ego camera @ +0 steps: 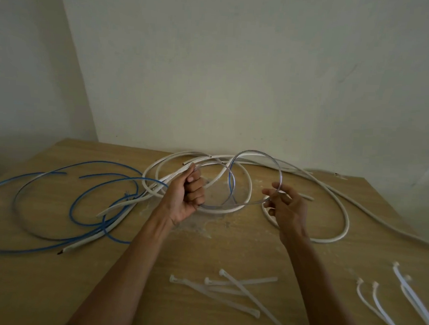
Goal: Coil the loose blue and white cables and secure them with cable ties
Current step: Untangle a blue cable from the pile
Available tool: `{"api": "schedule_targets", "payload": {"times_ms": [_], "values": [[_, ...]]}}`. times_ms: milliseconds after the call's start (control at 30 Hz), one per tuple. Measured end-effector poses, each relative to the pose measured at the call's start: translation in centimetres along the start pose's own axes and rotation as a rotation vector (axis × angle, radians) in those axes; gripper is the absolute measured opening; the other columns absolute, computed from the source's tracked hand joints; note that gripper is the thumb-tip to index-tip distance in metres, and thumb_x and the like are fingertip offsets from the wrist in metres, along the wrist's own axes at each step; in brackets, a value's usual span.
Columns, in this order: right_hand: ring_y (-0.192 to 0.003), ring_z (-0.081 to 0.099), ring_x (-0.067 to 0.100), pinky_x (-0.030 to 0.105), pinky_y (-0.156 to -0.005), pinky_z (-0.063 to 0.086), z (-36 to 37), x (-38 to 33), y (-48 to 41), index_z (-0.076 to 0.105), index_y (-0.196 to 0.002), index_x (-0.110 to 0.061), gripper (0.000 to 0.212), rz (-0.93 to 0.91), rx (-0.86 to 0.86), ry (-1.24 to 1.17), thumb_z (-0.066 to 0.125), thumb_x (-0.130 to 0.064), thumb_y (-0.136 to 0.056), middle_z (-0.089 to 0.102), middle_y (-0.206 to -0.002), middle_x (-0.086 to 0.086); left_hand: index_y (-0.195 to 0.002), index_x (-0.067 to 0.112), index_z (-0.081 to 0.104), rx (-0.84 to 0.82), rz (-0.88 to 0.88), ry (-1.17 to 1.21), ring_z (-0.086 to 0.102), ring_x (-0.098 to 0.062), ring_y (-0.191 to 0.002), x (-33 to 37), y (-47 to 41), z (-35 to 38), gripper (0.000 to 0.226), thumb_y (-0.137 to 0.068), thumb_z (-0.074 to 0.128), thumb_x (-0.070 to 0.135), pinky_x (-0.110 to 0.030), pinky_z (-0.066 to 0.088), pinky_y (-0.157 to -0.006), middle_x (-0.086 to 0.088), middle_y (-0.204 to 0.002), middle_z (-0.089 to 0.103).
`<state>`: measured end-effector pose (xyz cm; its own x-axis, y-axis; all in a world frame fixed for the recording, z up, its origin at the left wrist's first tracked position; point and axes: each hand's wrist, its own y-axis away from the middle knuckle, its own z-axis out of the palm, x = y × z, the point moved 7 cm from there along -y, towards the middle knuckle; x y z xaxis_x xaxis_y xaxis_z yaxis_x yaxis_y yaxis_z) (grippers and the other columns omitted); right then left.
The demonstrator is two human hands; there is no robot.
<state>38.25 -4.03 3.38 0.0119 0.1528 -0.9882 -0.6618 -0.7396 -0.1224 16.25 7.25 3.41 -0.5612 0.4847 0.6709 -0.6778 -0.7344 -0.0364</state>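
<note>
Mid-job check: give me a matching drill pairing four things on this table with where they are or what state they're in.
Column 1:
1. blue cables
2. clear cable loop
3. cable ties
4. left hand

Column 2:
A. lying loose near the front edge of the table
B. spread out uncoiled on the left side
C. closed in a fist around cable
D. held up between both hands

Pairs: 1-B, 2-D, 3-A, 4-C

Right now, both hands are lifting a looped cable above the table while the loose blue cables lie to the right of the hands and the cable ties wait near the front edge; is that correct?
Not quite: in the head view the blue cables lie to the left of the hands, not the right. The rest holds: the left hand and right hand lift the looped cable, and the cable ties wait near the front.
</note>
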Motion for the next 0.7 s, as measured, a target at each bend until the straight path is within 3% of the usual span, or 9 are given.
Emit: {"api": "schedule_targets", "payload": {"times_ms": [67,167,267,333,433,500,567,633,700], "values": [[-0.058,0.067,0.012,0.022,-0.049,0.047,-0.3,-0.1,0.1,0.067,-0.103,-0.014,0.008,-0.029,0.062,0.023,0.062,-0.008,-0.1,0.074,-0.088,0.005,-0.058,0.022,0.043,0.006,0.04,0.062,0.008,-0.01,-0.044,0.4,0.2,-0.1,0.048,-0.104,0.037,0.037,-0.024,0.013,-0.042,0.008,-0.049,0.014],[-0.059,0.071,0.016,0.028,-0.056,0.05,-1.0,-0.3,0.0,0.07,-0.097,-0.019,0.009,-0.123,0.127,0.255,0.062,-0.021,-0.101,0.073,-0.08,0.002,-0.065,0.019,0.051,0.035,0.135,0.09,0.009,-0.011,-0.045,1.6,0.5,-0.3,0.041,-0.101,0.042,0.035,-0.024,0.017,-0.042,0.009,-0.044,0.022],[-0.051,0.067,0.016,0.034,-0.061,0.055,-0.7,-0.2,-0.2,0.071,-0.094,-0.019,0.013,-0.154,0.082,0.346,0.06,-0.022,-0.101,0.07,-0.066,0.002,-0.103,0.012,0.068,0.045,0.178,0.033,0.008,-0.011,-0.043,2.1,0.6,-0.6,0.036,-0.103,0.039,0.035,-0.024,0.015,-0.042,0.007,-0.046,0.016],[-0.045,0.059,0.015,0.03,-0.052,0.051,-0.7,0.0,-0.3,0.07,-0.098,-0.015,0.014,-0.123,0.075,0.299,0.058,-0.019,-0.103,0.066,-0.058,0.004,-0.088,0.013,0.067,0.018,0.156,0.029,0.01,-0.011,-0.043,1.9,0.6,-0.8,0.037,-0.102,0.04,0.035,-0.023,0.019,-0.042,0.009,-0.043,0.022],[-0.05,0.064,0.012,0.019,-0.049,0.047,-0.9,0.5,-0.5,0.067,-0.111,-0.003,0.019,0.032,0.051,0.02,0.052,-0.014,-0.105,0.07,-0.065,0.005,-0.061,0.02,0.048,0.01,0.089,0.046,0.012,-0.012,-0.047,1.3,0.4,-1.4,0.045,-0.102,0.04,0.037,-0.024,0.024,-0.045,0.008,-0.045,0.026],[-0.08,0.077,0.017,0.024,-0.069,0.057,0.0,1.0,-0.5,0.063,-0.12,0.0,0.026,0.202,-0.074,-0.338,0.044,-0.012,-0.107,0.078,-0.09,0.01,-0.061,0.02,0.046,0.004,0.062,0.005,0.012,-0.012,-0.048,1.0,0.3,-1.9,0.047,-0.103,0.038,0.039,-0.025,0.018,-0.047,0.007,-0.049,0.02],[-0.103,0.074,0.026,0.034,-0.084,0.062,0.9,0.8,-0.1,0.061,-0.124,0.0,0.036,0.343,-0.188,-0.658,0.041,-0.019,-0.102,0.074,-0.114,0.017,-0.064,0.019,0.045,0.017,0.049,-0.089,0.015,-0.01,-0.045,0.7,0.0,-2.3,0.047,-0.106,0.036,0.04,-0.027,0.016,-0.048,0.007,-0.052,0.019],[-0.107,0.073,0.028,0.034,-0.08,0.063,1.5,0.0,0.2,0.061,-0.126,-0.001,0.046,0.38,-0.245,-0.777,0.042,-0.033,-0.1,0.072,-0.12,0.019,-0.067,0.019,0.044,0.022,0.061,-0.17,0.02,-0.008,-0.043,0.5,-0.1,-2.2,0.047,-0.107,0.035,0.04,-0.025,0.021,-0.046,0.007,-0.051,0.023],[-0.102,0.075,0.027,0.03,-0.072,0.062,1.7,-0.6,0.4,0.061,-0.129,-0.001,0.044,0.341,-0.254,-0.707,0.051,-0.033,-0.1,0.073,-0.115,0.016,-0.069,0.018,0.045,0.02,0.083,-0.244,0.021,-0.008,-0.045,0.4,-0.1,-1.7,0.044,-0.107,0.035,0.04,-0.024,0.025,-0.046,0.006,-0.054,0.022]]}}
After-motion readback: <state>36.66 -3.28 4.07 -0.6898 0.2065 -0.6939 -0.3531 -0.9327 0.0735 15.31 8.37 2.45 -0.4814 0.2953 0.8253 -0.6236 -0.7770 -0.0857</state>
